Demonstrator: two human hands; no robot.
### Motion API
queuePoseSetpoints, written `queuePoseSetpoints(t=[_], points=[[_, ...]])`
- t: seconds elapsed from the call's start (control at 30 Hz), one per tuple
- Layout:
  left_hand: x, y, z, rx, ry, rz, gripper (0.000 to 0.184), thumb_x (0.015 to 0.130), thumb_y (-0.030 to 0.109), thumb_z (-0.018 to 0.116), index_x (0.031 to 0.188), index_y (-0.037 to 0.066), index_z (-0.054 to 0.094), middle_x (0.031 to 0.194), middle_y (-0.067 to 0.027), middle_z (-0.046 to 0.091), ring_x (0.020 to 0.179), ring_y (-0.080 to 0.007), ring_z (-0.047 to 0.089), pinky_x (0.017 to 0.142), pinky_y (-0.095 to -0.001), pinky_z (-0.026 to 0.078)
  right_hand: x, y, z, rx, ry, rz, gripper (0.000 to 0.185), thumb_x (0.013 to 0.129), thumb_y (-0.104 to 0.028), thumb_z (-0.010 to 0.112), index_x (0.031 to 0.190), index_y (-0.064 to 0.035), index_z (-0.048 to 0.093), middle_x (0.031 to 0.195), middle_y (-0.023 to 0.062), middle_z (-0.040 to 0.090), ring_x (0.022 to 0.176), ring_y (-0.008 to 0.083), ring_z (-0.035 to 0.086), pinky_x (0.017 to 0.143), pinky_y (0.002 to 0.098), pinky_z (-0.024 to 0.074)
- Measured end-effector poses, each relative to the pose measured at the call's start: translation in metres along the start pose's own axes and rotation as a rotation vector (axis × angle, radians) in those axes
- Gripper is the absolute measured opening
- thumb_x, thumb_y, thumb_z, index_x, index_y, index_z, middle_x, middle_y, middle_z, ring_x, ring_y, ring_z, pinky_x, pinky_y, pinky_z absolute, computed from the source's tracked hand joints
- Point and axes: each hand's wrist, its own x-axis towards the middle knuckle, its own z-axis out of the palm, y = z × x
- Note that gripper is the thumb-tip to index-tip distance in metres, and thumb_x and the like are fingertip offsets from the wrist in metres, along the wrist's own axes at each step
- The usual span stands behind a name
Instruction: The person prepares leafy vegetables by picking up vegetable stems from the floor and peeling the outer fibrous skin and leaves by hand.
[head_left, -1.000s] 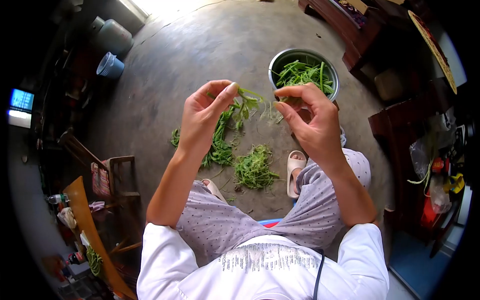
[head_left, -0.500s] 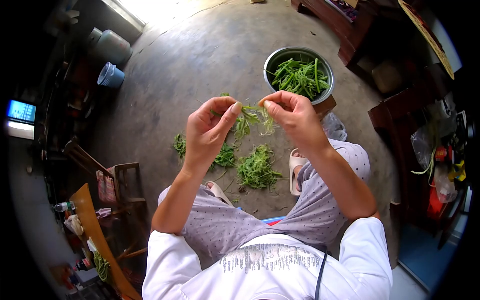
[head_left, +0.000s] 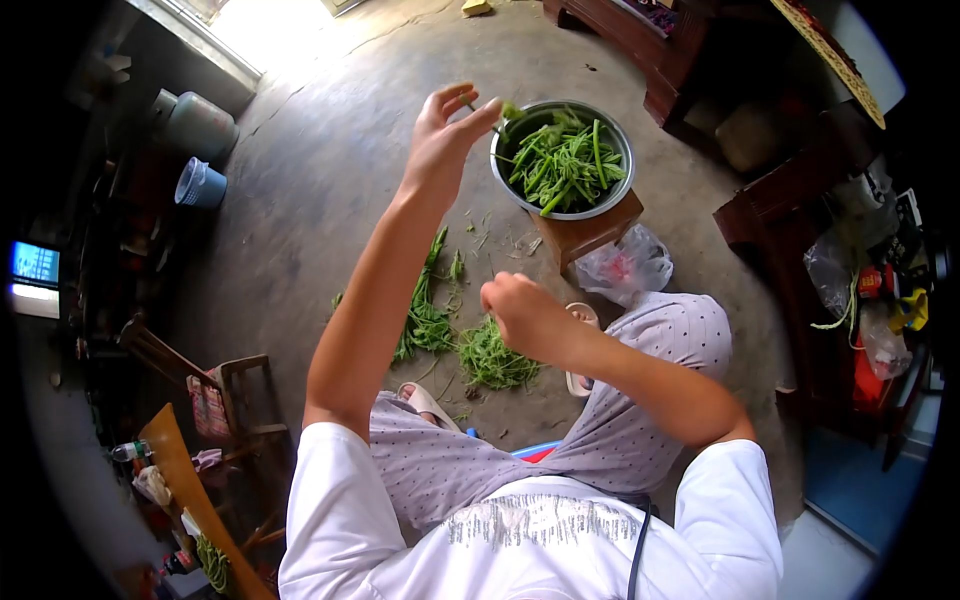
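Note:
My left hand (head_left: 447,125) is stretched out at the left rim of a metal bowl (head_left: 497,172), its thumb and fingers apart. A thin stem with a leafy green tip (head_left: 511,111) shows just past its fingertips, partly blurred. Cut green stems and leaves (head_left: 565,165) fill the bowl. Lower down, my right hand (head_left: 522,312) is closed above a pile of stringy green peelings (head_left: 492,360); whatever is in its fingers is hidden. Left of that pile lie longer leafy green stems (head_left: 427,322) on the floor.
The bowl stands on a brown wooden stool (head_left: 590,238), beside a clear plastic bag (head_left: 630,265). A wooden chair (head_left: 240,375) and table (head_left: 185,480) are at left. A blue bin (head_left: 203,187) and gas cylinder (head_left: 198,125) stand farther back.
My left hand has moved up to the bowl with a green stem, and its fingers have parted. My right hand has come down and inward over the peelings. The view has shifted slightly.

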Motion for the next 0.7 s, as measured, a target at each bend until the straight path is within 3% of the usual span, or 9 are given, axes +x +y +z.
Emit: queuePoseSetpoints(t=[0.03,0.1,0.13,0.17,0.2,0.37,0.53,0.63,0.7], points=[[-0.01,0.003,-0.005,-0.149,0.025,-0.084,0.045,0.083,0.011,0.067,0.12,-0.004,0.046,0.11,-0.0126,0.055,0.1,-0.0209,0.057,0.089,-0.029,0.046,-0.001,-0.002,0.001,-0.038,-0.128,-0.034,0.02,0.073,0.003,0.055,0.092,-0.0009,0.056,0.097,0.0181,0.057,0.084,0.0366,0.058,0.074,0.0402,0.0471],[-0.032,0.002,-0.023,-0.257,0.031,-0.111,0.039,0.084,0.008,0.065,0.116,-0.003,0.047,0.107,-0.012,0.056,0.1,-0.0212,0.058,0.088,-0.0276,0.048,-0.004,-0.007,0.0,-0.102,-0.337,-0.102,0.029,0.072,0.007,0.052,0.099,-0.0004,0.053,0.111,0.0168,0.053,0.091,0.0359,0.059,0.076,0.042,0.0489],[-0.045,0.003,-0.033,-0.368,0.031,-0.134,0.033,0.085,0.005,0.064,0.113,-0.002,0.048,0.105,-0.0114,0.057,0.099,-0.0214,0.059,0.087,-0.0261,0.049,-0.005,-0.01,-0.002,-0.095,-0.348,-0.113,0.029,0.072,0.007,0.052,0.099,-0.0004,0.053,0.111,0.0168,0.053,0.091,0.0359,0.059,0.076,0.042,0.0489],[-0.059,0.006,-0.041,-0.462,0.015,-0.135,0.024,0.086,-0.001,0.059,0.108,0.0,0.051,0.101,-0.0107,0.059,0.098,-0.0217,0.061,0.082,-0.0233,0.053,-0.006,-0.016,-0.006,-0.141,-0.366,-0.143,0.019,0.074,0.004,0.052,0.092,-0.0011,0.054,0.101,0.0158,0.055,0.087,0.0358,0.061,0.072,0.0418,0.0503],[-0.072,0.009,-0.05,-0.46,0.034,-0.134,0.024,0.086,-0.001,0.059,0.108,0.0,0.051,0.101,-0.0107,0.059,0.098,-0.0217,0.061,0.082,-0.0233,0.053,-0.005,-0.022,-0.01,-0.187,-0.384,-0.174,0.009,0.076,0.0,0.052,0.084,-0.0017,0.055,0.09,0.0148,0.057,0.082,0.0358,0.062,0.067,0.0416,0.0517],[-0.131,0.021,-0.088,-0.645,0.019,-0.197,0.025,0.087,0.002,0.06,0.109,0.005,0.05,0.097,-0.0075,0.062,0.095,-0.0182,0.062,0.076,-0.0226,0.053,0.012,-0.042,-0.028,-0.029,-0.225,-0.255,0.011,0.076,-0.002,0.056,0.087,-0.0033,0.058,0.089,0.0139,0.058,0.079,0.0321,0.061,0.066,0.0411,0.0486],[-0.175,0.026,-0.11,-0.722,0.094,-0.255,0.023,0.089,0.001,0.056,0.112,0.004,0.053,0.1,-0.0078,0.062,0.091,-0.0165,0.062,0.073,-0.0209,0.054,0.021,-0.073,-0.04,0.157,-0.308,-0.237,0.013,0.078,0.0,0.06,0.09,-0.0038,0.058,0.086,0.0126,0.056,0.075,0.0324,0.06,0.065,0.0408,0.0471],[-0.196,0.025,-0.12,-0.708,0.163,-0.265,0.025,0.088,0.002,0.057,0.114,0.003,0.054,0.099,-0.0079,0.063,0.09,-0.0164,0.063,0.073,-0.0216,0.054,0.027,-0.087,-0.042,0.232,-0.332,-0.235,0.016,0.076,0.002,0.065,0.091,-0.0025,0.061,0.08,0.0099,0.057,0.065,0.0244,0.059,0.057,0.0315,0.0477],[-0.207,0.023,-0.127,-0.689,0.192,-0.276,0.026,0.088,0.003,0.058,0.114,0.002,0.055,0.098,-0.008,0.063,0.089,-0.0162,0.063,0.075,-0.0225,0.054,0.033,-0.092,-0.04,0.234,-0.318,-0.253,0.016,0.076,0.002,0.066,0.091,-0.0029,0.062,0.079,0.0093,0.058,0.064,0.0236,0.06,0.056,0.0306,0.0476]])
